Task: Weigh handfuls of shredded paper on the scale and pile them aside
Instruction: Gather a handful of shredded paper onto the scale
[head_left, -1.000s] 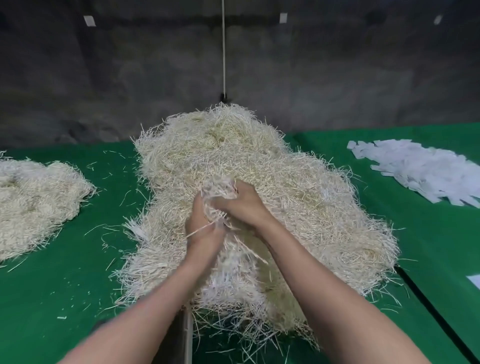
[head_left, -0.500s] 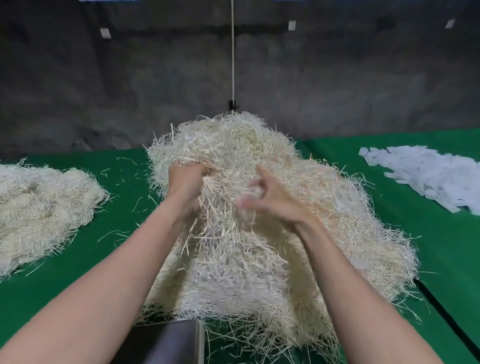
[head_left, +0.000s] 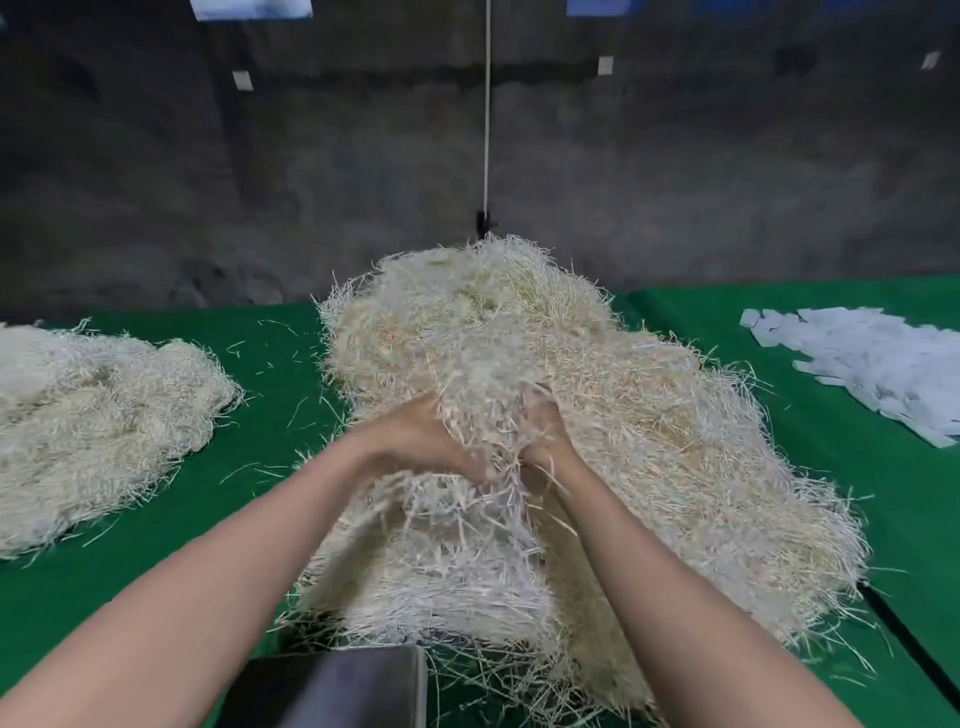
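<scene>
A big heap of cream shredded paper (head_left: 649, 415) covers the middle of the green table (head_left: 270, 364). Both my hands are sunk into its near side, close together. My left hand (head_left: 415, 441) grips a clump of shreds (head_left: 483, 410) from the left, and my right hand (head_left: 543, 431) clutches the same clump from the right; its fingertips are buried in the paper. The clump is blurred with motion. The scale's steel pan (head_left: 343, 686) shows at the bottom edge between my forearms, with nothing on its visible part.
A lower pile of shredded paper (head_left: 93, 426) lies at the left. White paper slips (head_left: 878, 369) are spread at the far right. A dark seam (head_left: 914, 639) splits the table on the right. A white cord (head_left: 487, 114) hangs against the grey wall behind.
My hands, apart half a second ago with the left high on the heap and the right open, have come together lower down and closed on one clump.
</scene>
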